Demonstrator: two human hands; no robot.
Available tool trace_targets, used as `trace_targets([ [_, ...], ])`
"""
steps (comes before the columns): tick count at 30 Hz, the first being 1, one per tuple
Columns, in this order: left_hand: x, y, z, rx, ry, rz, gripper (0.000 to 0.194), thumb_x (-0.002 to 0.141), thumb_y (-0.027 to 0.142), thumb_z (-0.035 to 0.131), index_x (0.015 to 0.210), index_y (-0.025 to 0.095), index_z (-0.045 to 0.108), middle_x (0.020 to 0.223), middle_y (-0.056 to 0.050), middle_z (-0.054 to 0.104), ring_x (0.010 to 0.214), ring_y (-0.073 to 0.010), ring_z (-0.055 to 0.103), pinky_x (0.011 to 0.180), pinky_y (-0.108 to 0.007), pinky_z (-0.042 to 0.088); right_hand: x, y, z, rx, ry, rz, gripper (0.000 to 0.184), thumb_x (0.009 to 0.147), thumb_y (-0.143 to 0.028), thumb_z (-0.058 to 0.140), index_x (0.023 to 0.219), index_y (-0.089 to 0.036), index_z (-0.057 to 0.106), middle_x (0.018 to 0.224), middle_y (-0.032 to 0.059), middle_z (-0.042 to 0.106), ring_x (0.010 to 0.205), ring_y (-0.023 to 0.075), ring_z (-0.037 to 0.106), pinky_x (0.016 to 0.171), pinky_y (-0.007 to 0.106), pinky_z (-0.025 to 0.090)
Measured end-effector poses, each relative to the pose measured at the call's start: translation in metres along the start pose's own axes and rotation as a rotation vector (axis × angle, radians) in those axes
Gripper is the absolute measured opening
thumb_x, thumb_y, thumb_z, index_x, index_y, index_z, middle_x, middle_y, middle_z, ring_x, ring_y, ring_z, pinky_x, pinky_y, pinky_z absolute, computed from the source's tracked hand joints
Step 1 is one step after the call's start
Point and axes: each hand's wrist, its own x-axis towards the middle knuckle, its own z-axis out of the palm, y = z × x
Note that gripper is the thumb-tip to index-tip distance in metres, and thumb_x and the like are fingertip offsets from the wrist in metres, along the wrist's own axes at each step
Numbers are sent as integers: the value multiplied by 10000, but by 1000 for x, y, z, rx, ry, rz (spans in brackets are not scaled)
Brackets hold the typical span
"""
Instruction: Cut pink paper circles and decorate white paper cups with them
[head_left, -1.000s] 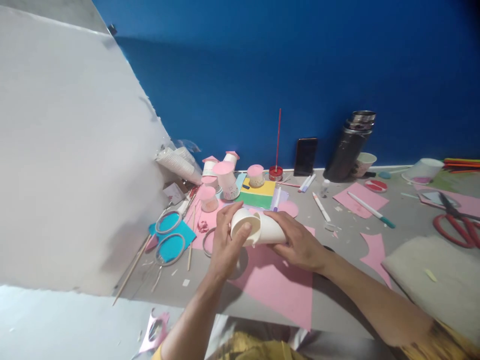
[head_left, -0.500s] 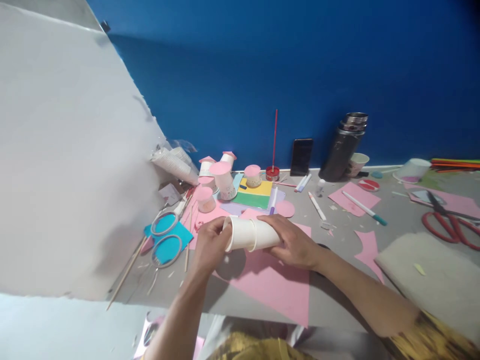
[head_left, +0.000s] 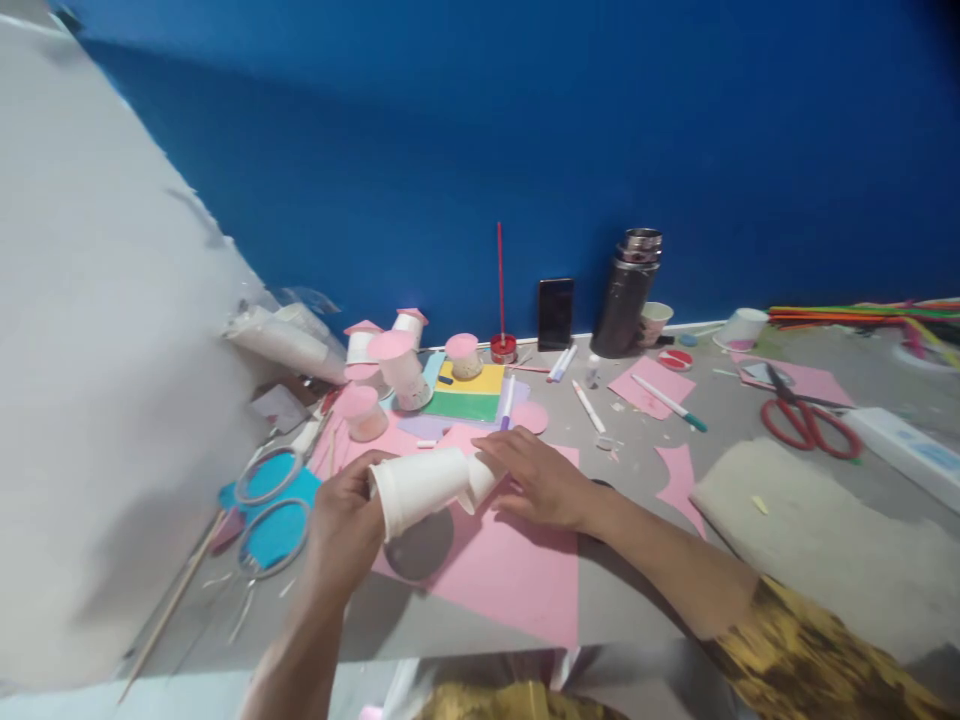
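My left hand (head_left: 345, 520) grips a white paper cup (head_left: 420, 488) lying on its side above the table, its mouth turned toward me. A second white cup (head_left: 480, 474) is nested at its far end. My right hand (head_left: 540, 480) rests on that far end, fingers curled over it and touching the large pink paper sheet (head_left: 510, 570) below. Both hands hover over this sheet near the table's front.
Behind stand several pink-topped paper cups (head_left: 397, 365), a yellow and green card stack (head_left: 469, 392), markers (head_left: 589, 405), a phone (head_left: 555, 312), a dark flask (head_left: 624, 295). Red scissors (head_left: 806, 425) lie right, metal rings on blue card (head_left: 274, 500) left. A big white sheet (head_left: 97, 400) rises left.
The cups have been drawn apart, the near one sliding left and down with my left hand. The view has swung right, shifting the table items left.
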Motion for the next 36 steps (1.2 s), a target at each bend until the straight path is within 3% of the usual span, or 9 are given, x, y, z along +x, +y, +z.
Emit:
trace_targets([
  [5,30,7,-82,531,534,75,137,733,308,600,709,192,668,528,21,513,561,-172,512,516,-266,362,-3,-1,4,-205,-33,89,595,804,-212,765,1361,-198,557,1182,150,587,973,298,588,766,414,536],
  [7,44,14,-108,695,601,85,195,798,305,527,671,187,615,524,19,465,572,-162,483,526,-272,334,-3,-2,6,-254,-14,90,497,816,-216,732,1296,-205,604,1125,134,574,919,284,578,732,397,522],
  [14,110,20,-129,1030,224,-27,148,766,294,598,773,156,650,682,-57,630,699,-229,608,617,-296,402,-2,4,8,-102,162,110,512,766,-163,683,1270,-209,608,1182,130,554,1074,307,572,890,433,514],
  [16,114,26,-120,1033,174,-28,298,754,331,654,972,129,682,836,-112,704,810,-292,659,686,-333,463,0,6,4,-22,237,164,516,753,-176,697,1258,-217,601,1142,113,570,1090,305,567,911,433,507],
  [20,89,42,-79,910,327,187,433,893,489,549,1167,169,653,1092,-128,716,1021,-355,670,908,-491,506,5,8,-6,152,307,245,418,749,-237,743,1144,-205,612,1069,80,595,970,250,568,817,367,501],
  [22,67,43,-44,637,47,220,447,834,507,629,1171,215,666,1090,-86,726,925,-305,699,864,-453,554,8,7,-8,204,301,284,418,743,-286,782,1120,-204,620,1034,58,588,920,224,552,780,336,485],
  [26,25,33,35,205,-535,231,755,729,479,755,1402,227,523,1429,-131,603,1250,-335,616,960,-425,569,11,3,-4,288,307,291,453,721,-317,821,1110,-205,618,971,34,577,841,203,533,741,325,466],
  [30,10,16,77,142,-377,228,889,719,430,782,1501,241,401,1556,-149,474,1405,-366,488,1114,-505,463,9,-1,-1,288,315,274,426,720,-308,817,1082,-229,607,951,34,584,822,214,564,704,320,498],
  [36,24,-5,79,70,-185,82,857,650,471,825,1408,243,498,1329,-136,631,1184,-378,639,969,-508,549,10,6,-2,253,334,262,533,695,-365,831,1181,-268,636,1037,42,677,817,215,647,704,315,560],
])
